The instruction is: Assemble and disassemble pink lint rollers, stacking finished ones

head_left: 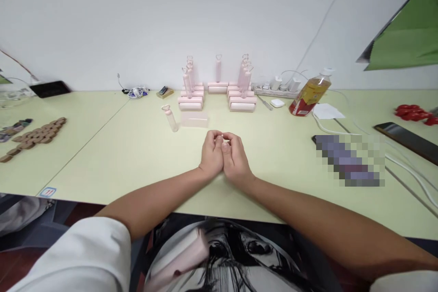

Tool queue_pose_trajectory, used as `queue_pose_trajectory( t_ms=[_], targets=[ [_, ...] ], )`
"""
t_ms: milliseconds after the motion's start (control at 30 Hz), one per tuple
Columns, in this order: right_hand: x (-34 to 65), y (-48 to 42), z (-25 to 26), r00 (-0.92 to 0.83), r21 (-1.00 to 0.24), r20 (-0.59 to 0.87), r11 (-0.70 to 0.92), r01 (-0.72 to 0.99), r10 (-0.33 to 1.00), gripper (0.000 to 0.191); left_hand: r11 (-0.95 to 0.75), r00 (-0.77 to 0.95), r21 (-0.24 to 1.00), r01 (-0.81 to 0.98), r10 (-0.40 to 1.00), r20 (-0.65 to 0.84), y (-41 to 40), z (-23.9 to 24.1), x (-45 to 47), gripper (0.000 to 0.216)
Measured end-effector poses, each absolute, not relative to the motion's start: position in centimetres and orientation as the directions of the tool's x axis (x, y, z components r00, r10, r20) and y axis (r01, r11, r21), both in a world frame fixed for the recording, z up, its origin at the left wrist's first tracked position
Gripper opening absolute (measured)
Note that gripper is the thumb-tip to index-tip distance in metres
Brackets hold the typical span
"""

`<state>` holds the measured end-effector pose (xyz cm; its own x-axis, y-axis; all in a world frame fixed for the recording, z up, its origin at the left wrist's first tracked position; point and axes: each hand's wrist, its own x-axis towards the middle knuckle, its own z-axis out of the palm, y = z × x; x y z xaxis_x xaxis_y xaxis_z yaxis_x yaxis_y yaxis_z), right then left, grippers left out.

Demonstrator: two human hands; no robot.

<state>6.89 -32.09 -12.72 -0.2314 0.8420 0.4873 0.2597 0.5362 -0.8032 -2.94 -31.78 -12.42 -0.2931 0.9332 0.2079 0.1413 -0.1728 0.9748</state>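
Observation:
My left hand (211, 154) and my right hand (237, 157) rest together on the table, fingers curled inward and thumbs side by side. Whatever may be inside them is hidden. Just beyond, to the left, are a small pink handle with a heart-shaped loop (171, 120) and a translucent pink cover (194, 120). Farther back, several pink-and-white rollers that look like lint rollers stand in two rows, among them a left one (190, 103) and a right one (242, 104), with one (218, 86) between the rows at the back. A blurred pink-and-white roller-like piece (186, 255) shows over my lap.
A drink bottle (310, 93) stands at right by a power strip (277, 90), cables and a white paper (327, 111). A pixelated object (347, 162) and a black phone (410, 139) lie nearer. Brown discs (43, 133) and a dark phone (50, 89) are at left.

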Motion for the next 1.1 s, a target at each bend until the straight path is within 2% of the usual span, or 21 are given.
queue_pose_trajectory(
  t_ms=[67, 133, 200, 267, 400, 467, 567, 800, 933, 1033, 1100],
  targets=[
    [7.1, -32.5, -12.9, -0.212, -0.821, 0.451, 0.496, 0.283, 0.867, 0.033, -0.092, -0.391, 0.992, 0.09, 0.913, 0.12, -31.6, -12.0, -3.3, 0.012],
    [8.1, -32.9, -12.5, -0.252, -0.792, 0.491, 0.548, 0.268, 0.834, 0.028, -0.052, -0.435, 0.996, 0.079, 0.897, 0.081, -31.4, -11.1, -4.2, 0.015],
    [9.1, -33.2, -11.9, -0.35, -0.704, 0.614, 0.691, 0.163, 0.708, 0.02, -0.094, -0.474, 0.986, 0.138, 0.868, 0.149, -31.2, -10.2, -5.2, 0.017],
    [9.8, -33.3, -11.4, -0.456, -0.663, 0.637, 0.744, 0.088, 0.622, 0.021, -0.176, -0.491, 0.96, 0.219, 0.83, 0.264, -30.8, -9.5, -6.2, 0.017],
    [9.3, -33.1, -11.4, -0.683, -0.577, 0.566, 0.814, 0.07, 0.46, 0.03, -0.283, -0.448, 0.911, 0.301, 0.801, 0.397, -29.5, -9.1, -7.8, 0.019],
    [8.9, -32.9, -11.5, -0.736, -0.538, 0.543, 0.84, 0.065, 0.404, 0.031, -0.305, -0.448, 0.898, 0.319, 0.786, 0.426, -29.0, -9.1, -8.2, 0.019],
    [8.6, -32.7, -11.6, -0.761, -0.526, 0.517, 0.847, 0.08, 0.392, 0.032, -0.323, -0.424, 0.883, 0.342, 0.785, 0.451, -28.7, -9.0, -8.5, 0.019],
    [8.7, -32.0, -11.4, -0.764, -0.549, 0.49, 0.83, 0.104, 0.419, 0.028, -0.352, -0.346, 0.847, 0.398, 0.798, 0.494, -29.6, -8.8, -8.1, 0.021],
    [8.9, -33.9, -9.3, -0.771, -0.57, 0.529, 0.822, -0.012, 0.355, 0.029, -0.361, -0.323, 0.839, 0.406, 0.803, 0.502, -29.6, -9.0, -8.3, 0.022],
    [10.1, -37.2, -7.5, -0.892, -0.711, 0.422, 0.669, -0.217, 0.159, 0.04, -0.353, -0.318, 0.849, 0.393, 0.814, 0.486, -29.4, -9.1, -8.6, 0.023],
    [11.1, -39.3, -7.3, -0.951, -0.837, 0.285, 0.514, -0.186, 0.12, 0.046, -0.35, -0.314, 0.854, 0.386, 0.82, 0.478, -29.3, -9.2, -8.6, 0.023]
  ],
)
